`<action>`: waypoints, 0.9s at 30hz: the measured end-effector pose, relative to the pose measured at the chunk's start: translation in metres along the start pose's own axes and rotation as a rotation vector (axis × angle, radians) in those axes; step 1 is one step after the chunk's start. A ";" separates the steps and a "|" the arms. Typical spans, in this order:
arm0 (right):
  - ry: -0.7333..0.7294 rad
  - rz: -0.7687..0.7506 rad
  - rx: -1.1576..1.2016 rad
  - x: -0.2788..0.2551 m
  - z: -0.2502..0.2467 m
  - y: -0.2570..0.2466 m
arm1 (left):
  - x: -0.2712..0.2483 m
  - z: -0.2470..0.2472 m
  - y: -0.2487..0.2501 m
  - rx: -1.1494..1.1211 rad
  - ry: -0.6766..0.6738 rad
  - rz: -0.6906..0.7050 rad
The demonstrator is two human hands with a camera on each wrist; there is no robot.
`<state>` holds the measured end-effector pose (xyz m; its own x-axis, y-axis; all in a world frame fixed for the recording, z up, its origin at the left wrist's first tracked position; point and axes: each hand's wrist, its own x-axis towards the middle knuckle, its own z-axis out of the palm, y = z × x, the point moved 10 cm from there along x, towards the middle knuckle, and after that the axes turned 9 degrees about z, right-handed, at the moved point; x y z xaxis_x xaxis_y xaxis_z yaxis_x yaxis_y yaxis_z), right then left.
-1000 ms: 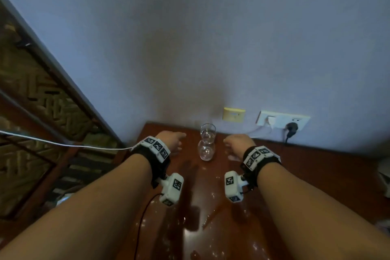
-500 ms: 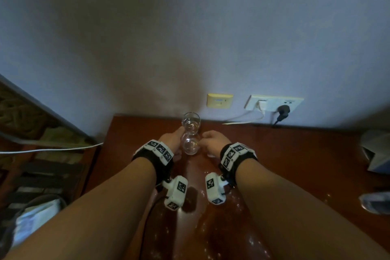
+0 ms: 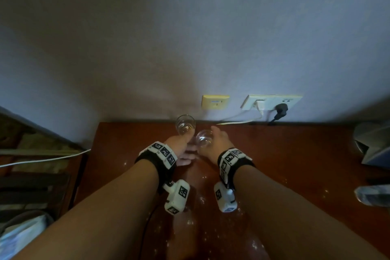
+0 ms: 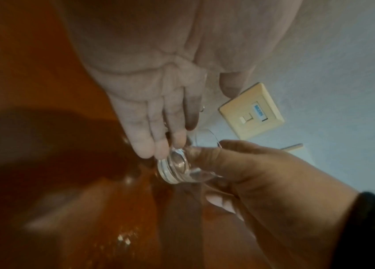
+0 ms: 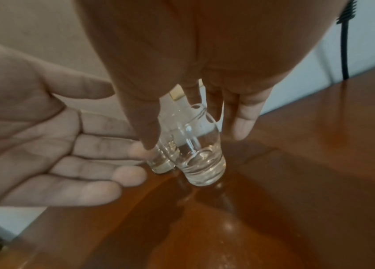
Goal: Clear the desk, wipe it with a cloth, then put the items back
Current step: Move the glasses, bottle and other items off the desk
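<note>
A white cable (image 3: 42,159) trails off the left side of the red-brown worktop (image 3: 295,154). The left hand (image 3: 181,148) lies flat-fingered and relaxed, holding nothing, its fingertips (image 5: 135,152) just beside the far glass (image 3: 185,125), which stands upright near the wall. To its right, the near glass (image 3: 203,138) is gripped by the right hand (image 3: 217,141), thumb and fingers curled round it, its base close over the worktop. Behind are a yellow wall plate (image 3: 215,101) and a white socket strip (image 3: 272,101).
</note>
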<state>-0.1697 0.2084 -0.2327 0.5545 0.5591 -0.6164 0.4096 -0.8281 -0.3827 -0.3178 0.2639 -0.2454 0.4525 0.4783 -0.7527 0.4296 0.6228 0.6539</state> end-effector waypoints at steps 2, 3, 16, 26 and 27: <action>0.017 -0.003 -0.040 0.004 0.002 0.002 | 0.006 -0.017 0.002 0.098 0.056 0.017; 0.020 -0.007 -0.055 0.005 0.004 0.001 | 0.009 -0.029 0.003 0.131 0.106 0.027; 0.016 -0.035 -0.022 0.027 0.009 0.001 | 0.029 -0.047 0.066 0.695 0.228 0.377; 0.029 -0.036 0.030 0.043 0.011 0.007 | 0.058 -0.029 0.066 0.850 0.198 0.404; 0.033 -0.036 0.032 0.044 0.010 0.008 | 0.060 -0.028 0.066 0.849 0.202 0.401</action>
<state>-0.1495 0.2265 -0.2700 0.5637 0.5893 -0.5787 0.4067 -0.8079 -0.4265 -0.2847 0.3511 -0.2494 0.5796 0.7054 -0.4079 0.7310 -0.2289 0.6429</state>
